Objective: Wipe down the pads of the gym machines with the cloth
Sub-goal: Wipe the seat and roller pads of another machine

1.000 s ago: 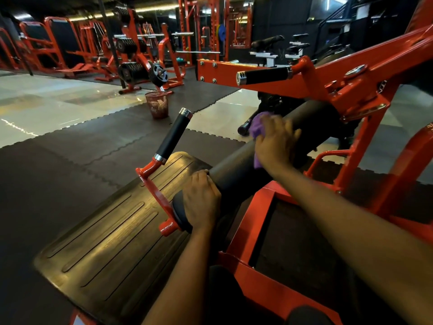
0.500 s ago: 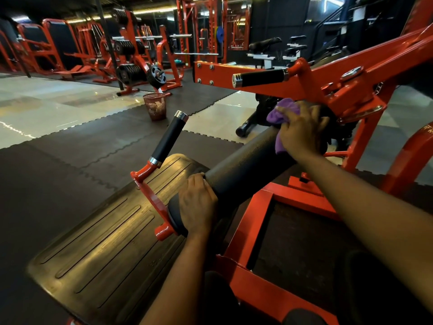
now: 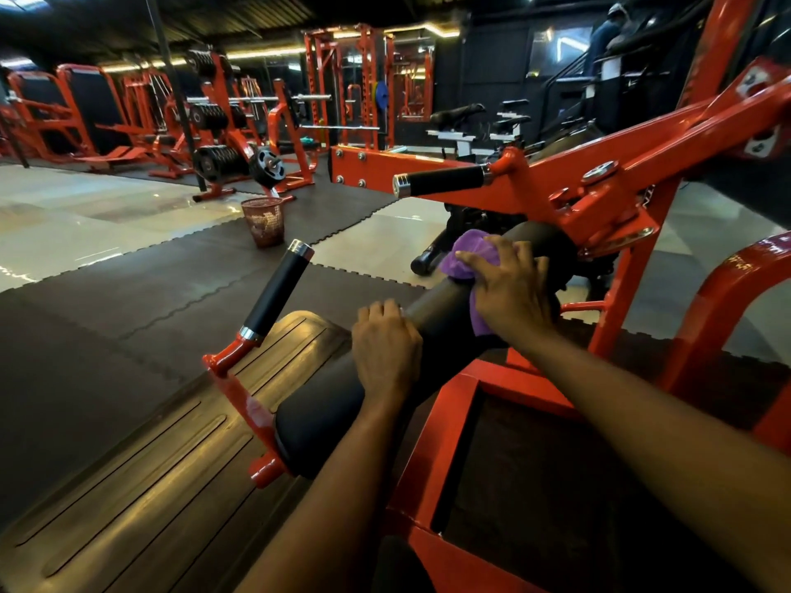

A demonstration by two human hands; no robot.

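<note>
Head view: step in hand = wiping the roller pad (image 3: 432,312) of the orange-framed machine (image 3: 599,194). R hand (image 3: 511,288) lies on top of the pad's far half, near where it meets the frame. Its fingers are spread and mostly straight, pressing the purple cloth (image 3: 468,256) flat to the pad rather than fisting it. The cloth is bunched, showing past the fingertips and again under the wrist side. L hand (image 3: 385,348) sits mid-pad, just nearer than the R hand, fingers curled over the top of the roll and gripping it, apparently to steady it. Near end of the pad, by the handle (image 3: 278,288), carries no cloth. Judgement: far section in progress. Next move likely calls for drawing the cloth back along the roll toward the L hand, w/ steady downward pressure, and for shifting the L hand so the part it covers gets wiped.
</note>
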